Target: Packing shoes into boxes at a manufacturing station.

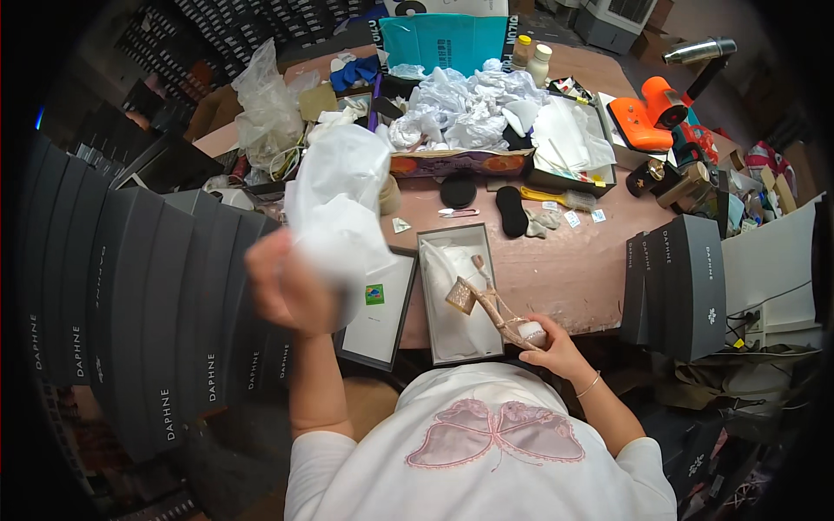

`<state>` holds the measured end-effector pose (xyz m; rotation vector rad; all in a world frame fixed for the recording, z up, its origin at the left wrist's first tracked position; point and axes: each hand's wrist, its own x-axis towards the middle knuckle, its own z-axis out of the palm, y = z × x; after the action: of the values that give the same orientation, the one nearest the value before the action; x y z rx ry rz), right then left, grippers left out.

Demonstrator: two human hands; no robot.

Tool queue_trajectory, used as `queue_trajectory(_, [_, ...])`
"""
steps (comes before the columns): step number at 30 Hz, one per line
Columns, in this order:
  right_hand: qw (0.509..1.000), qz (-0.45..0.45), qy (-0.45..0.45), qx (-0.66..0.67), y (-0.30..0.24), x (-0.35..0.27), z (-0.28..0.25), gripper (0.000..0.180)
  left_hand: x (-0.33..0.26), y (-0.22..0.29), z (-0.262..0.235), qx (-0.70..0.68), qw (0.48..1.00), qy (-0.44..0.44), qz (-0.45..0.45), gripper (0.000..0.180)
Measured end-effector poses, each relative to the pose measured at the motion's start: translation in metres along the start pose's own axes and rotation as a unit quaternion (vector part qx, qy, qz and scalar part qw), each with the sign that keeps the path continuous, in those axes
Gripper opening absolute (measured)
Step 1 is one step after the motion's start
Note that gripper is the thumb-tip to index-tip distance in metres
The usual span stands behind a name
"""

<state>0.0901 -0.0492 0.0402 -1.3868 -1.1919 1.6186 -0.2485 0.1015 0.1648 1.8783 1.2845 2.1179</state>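
Note:
My left hand (291,282) is closed and blurred by motion, raised to the left of the open shoebox. A thin white translucent sheet (343,187), tissue or plastic, hangs up and away from it. In my right hand (556,352) is a strappy high-heeled sandal (491,311) with a glittery block heel, gripped at the toe end, where white stuffing shows. The sandal is tilted over the right side of the grey shoebox (497,260), which has white paper inside. Beside the box, on its left, lies the lid (363,334), white side up with a green sticker.
Dark shoeboxes stand stacked on the left (130,295) and right (691,286). A carton of crumpled white paper (469,108) fills the table's back. Nearby are a yellow-handled brush (552,197), a black insole-shaped pad (512,213), a round black pad (458,190) and an orange heat-gun-like tool (647,117).

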Motion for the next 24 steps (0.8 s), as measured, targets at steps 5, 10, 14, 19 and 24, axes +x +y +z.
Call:
queue_trajectory(5, [0.995, -0.010, 0.029, 0.099, 0.007, 0.009, 0.020, 0.074, -0.150, -0.063, 0.001, 0.069, 0.770, -0.591, -0.228, 0.055])
queue_trajectory(10, [0.972, -0.170, -0.020, -0.158, -0.028, 0.027, 0.052, 0.086, -0.215, 0.016, 0.057, -0.486, 0.569, -0.179, -0.639, 0.053])
queue_trajectory(14, [0.964, -0.219, -0.010, -0.152, -0.039, 0.030, 0.058, 0.072, -0.199, 0.032, 0.054, -0.451, 0.537, -0.148, -0.698, 0.041])
queue_trajectory(19, [0.878, -0.322, 0.061, -0.348, -0.037, 0.035, 0.069, 0.048, -0.208, 0.035, 0.048, -0.461, 0.480, -0.141, -0.733, 0.052])
queue_trajectory(24, [0.847, -0.305, 0.063, -0.432, -0.047, 0.022, 0.073, 0.041, -0.219, 0.035, 0.044, -0.463, 0.501, -0.136, -0.719, 0.064])
